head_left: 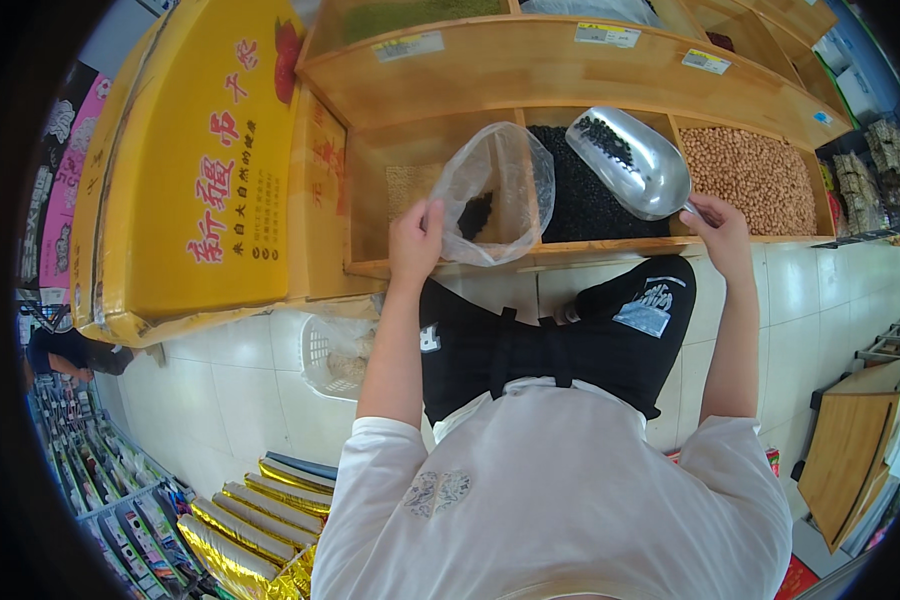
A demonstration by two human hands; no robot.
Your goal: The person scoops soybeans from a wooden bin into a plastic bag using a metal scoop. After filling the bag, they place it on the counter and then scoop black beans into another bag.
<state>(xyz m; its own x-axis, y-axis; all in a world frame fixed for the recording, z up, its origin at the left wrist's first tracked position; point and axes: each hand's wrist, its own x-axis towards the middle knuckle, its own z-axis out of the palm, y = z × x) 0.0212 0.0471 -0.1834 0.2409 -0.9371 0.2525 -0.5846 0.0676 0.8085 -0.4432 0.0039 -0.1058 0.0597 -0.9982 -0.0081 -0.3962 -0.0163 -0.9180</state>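
Note:
My left hand (417,238) is closed on the near left edge of a clear plastic bag (533,170), which hangs with its mouth wide. A dark clump shows within the bag's outline; whether it lies inside or behind the film I cannot tell. My right hand (722,232) grips the handle end of a shiny metal scoop (655,168). Some black beans (606,138) lie in the scoop toward its front end. It is tilted over a wooden bin of black beans (580,205), just right of the bag and apart from it.
Peanut-like pinkish kernels (755,180) fill the bin on the right. A pale grain bin (400,190) lies behind my left hand. A yellow printed box (195,160) stands at the left. On the tiled floor is a white basket (320,360). Another person's arm (68,367) shows far left.

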